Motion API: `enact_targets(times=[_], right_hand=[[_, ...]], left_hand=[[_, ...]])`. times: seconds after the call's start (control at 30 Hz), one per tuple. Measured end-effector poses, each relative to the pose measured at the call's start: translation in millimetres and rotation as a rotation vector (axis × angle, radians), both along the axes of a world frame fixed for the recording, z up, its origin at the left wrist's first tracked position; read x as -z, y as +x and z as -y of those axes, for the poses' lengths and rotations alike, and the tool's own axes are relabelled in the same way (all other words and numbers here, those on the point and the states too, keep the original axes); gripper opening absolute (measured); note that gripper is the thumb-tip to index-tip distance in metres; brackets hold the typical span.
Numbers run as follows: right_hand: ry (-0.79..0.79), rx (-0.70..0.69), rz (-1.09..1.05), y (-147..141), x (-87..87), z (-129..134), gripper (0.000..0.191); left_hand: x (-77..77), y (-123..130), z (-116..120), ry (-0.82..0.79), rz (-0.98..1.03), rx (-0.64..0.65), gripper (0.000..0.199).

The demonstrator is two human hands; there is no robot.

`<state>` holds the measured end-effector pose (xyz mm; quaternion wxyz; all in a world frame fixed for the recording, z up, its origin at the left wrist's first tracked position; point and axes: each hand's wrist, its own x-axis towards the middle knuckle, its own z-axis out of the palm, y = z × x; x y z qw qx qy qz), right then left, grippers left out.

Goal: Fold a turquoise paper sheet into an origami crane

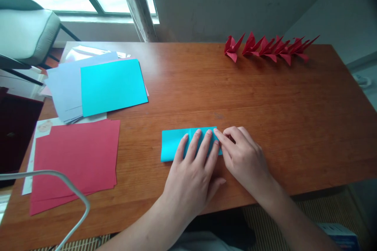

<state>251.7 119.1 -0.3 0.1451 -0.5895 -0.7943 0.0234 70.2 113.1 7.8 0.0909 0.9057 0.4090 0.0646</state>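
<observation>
A folded sheet of bright blue paper (pixel 173 145) lies near the front edge of the table, its left edge rounded over at the bottom. My left hand (pixel 191 172) rests flat on it with the fingers spread, pressing the sheet down. At the paper's right end, my right hand (pixel 244 157) has its index fingertip on the upper corner; its other fingers are curled in. The thumb of that hand is partly hidden near the paper's right edge, and part of the sheet is covered by my left fingers.
Red folded paper cranes (pixel 234 47) stand in a row at the back right of the wooden table (pixel 182 86). To the left lie a flat blue sheet (pixel 113 86), pale sheets (pixel 64 86) and red sheets (pixel 76 157). A white cable (pixel 79 194) curves at lower left; a chair (pixel 26 31) stands beyond.
</observation>
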Motion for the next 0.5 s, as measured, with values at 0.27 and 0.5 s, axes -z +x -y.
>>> enact_targets(times=[0.27,0.5], right_hand=[[0.034,-0.005,0.038,0.7,-0.2,0.4,0.030],[0.030,-0.017,0.055,2.4,0.3,1.3,0.031]], left_hand=[[1.9,-11.2,5.8,0.013,0.023,-0.053,0.073],[-2.1,-19.9,8.1,0.026,-0.004,-0.050,0.071]])
